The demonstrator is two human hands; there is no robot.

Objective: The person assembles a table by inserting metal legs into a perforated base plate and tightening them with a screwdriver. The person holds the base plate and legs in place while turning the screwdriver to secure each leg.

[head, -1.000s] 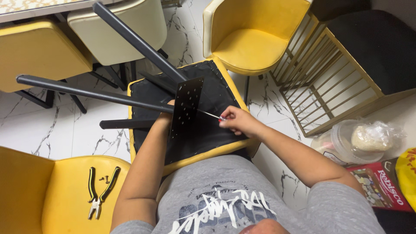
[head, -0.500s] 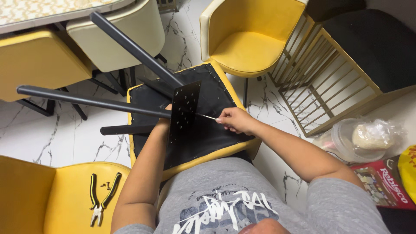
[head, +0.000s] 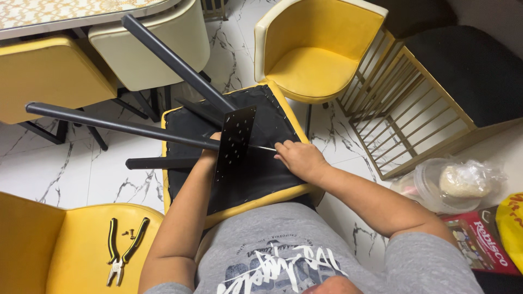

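An upturned yellow chair seat [head: 283, 193] with a black fabric underside [head: 190, 128] lies across my lap. A black perforated metal plate [head: 235, 139] with black legs [head: 114, 126] stands on it. My left hand [head: 210, 155] holds the leg frame from behind the plate and is mostly hidden. My right hand [head: 298, 159] is closed around a thin metal tool [head: 261, 148] whose tip points at the plate.
Pliers with yellow-black handles [head: 122, 247] and a few small screws [head: 128, 234] lie on a yellow chair [head: 81, 256] at lower left. Another yellow chair [head: 321, 49] stands ahead, a gold wire rack [head: 403, 109] to the right, a plastic container [head: 452, 182] and red package [head: 479, 239] beside it.
My right hand with the thin tool has shifted slightly toward the plate. The view has tilted a little; the rest looks the same.
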